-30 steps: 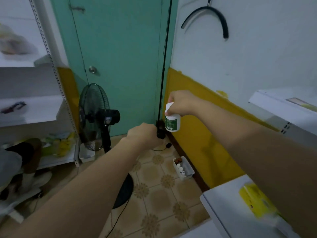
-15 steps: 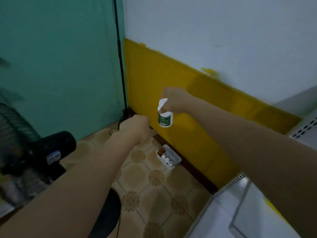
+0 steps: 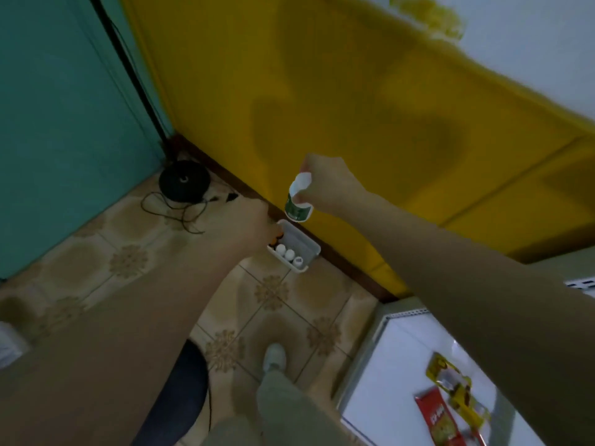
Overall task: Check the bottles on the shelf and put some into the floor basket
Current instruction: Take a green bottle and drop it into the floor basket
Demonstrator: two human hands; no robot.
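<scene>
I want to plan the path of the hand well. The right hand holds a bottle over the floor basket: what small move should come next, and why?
Probably lower the right hand so that the bottle goes down into the free part of the basket. The bottle is held in the air, about over the basket, and the caps line only one side of it.

Print on the bottle (image 3: pixel 295 210) and packets (image 3: pixel 435 418) is unreadable

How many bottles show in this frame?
4: one bottle in the right hand, three white-capped ones inside the floor basket. The left hand covers its far end; more may be hidden.
</scene>
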